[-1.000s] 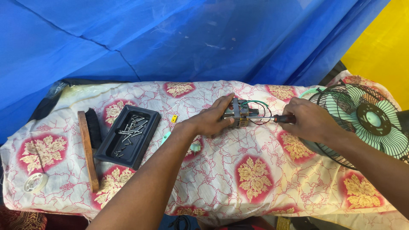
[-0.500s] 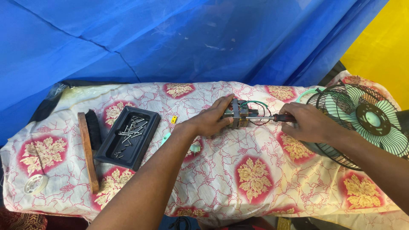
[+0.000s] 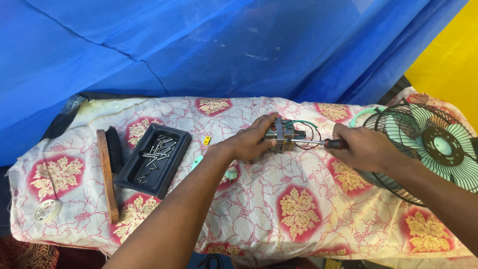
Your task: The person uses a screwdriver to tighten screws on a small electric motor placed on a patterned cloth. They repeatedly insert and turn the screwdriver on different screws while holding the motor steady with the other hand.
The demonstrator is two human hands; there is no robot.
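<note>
Head view: left hand [image 3: 251,143] grips the small metal fan motor with looped wires [image 3: 284,138] on the floral cloth-covered table [image 3: 298,209]; right hand [image 3: 363,148] clasps a red-handled screwdriver [image 3: 318,143], tip at the motor. Fastening work appears unfinished; loose screws lie in the black plastic tray [image 3: 155,159].

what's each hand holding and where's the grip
The left hand holds the small fan motor by its near side, steadying it on the cloth. The right hand holds the screwdriver by its handle, tip at the motor.
</note>
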